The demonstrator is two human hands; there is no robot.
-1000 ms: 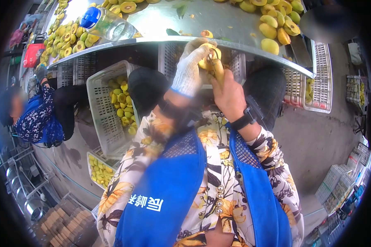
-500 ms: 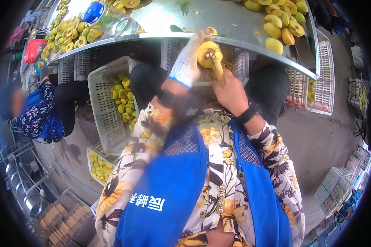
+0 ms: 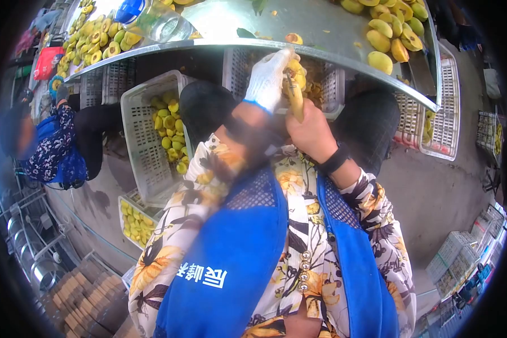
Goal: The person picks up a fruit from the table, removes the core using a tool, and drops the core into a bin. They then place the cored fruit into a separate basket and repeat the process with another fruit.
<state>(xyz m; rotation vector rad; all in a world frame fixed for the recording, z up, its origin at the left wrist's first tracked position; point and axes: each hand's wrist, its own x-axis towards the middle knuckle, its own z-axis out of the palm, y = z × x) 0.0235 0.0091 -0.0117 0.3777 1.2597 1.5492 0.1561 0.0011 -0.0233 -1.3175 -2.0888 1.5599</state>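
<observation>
My left hand, in a white knitted glove, is closed around a yellow peach half over a crate below the table edge. My bare right hand grips the pale handle of a pitting tool. The tool's metal end is up against the peach, and the fruit's cut face is turned mostly out of sight. Just beyond my gloved fingers, another peach piece lies on the metal table.
Peach halves are heaped at the table's left and right. A blue-capped bottle lies on it. Crates stand below, including a white crate with peaches at left. A co-worker sits further left.
The peach half has turned in my left hand, so its cut face no longer faces up. My gloved hand has shifted slightly right, and the tool handle now stands more upright.
</observation>
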